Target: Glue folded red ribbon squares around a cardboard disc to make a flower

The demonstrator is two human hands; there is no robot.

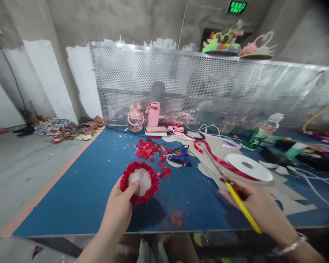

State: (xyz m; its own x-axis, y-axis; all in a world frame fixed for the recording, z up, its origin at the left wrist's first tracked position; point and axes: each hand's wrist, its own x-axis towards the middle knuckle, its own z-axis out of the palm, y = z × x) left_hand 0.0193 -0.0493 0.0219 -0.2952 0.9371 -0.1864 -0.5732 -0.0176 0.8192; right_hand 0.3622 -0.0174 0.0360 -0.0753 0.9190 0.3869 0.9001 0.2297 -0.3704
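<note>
My left hand (120, 202) holds a round piece with a ruffled red edge (152, 182) and a pale centre, the thumb pressed on that centre. On the right, my right hand (252, 201) is closed around long tweezers or scissors with a yellow handle (242, 206); the metal tips point up and left over grey card. Beside them lies a white spool (249, 167) with red ribbon (222, 162) running off it. Red squares (146, 149) are scattered beyond my left hand, next to a blue glue gun (179, 157).
A blue table (84, 193) has a perforated metal screen (164, 80) at its back. Near the screen stand a pink bottle (135, 117), a pink pouch (153, 115) and a phone-like box (156, 131). A green bottle (260, 133), cables and grey card pieces (293, 201) lie at right.
</note>
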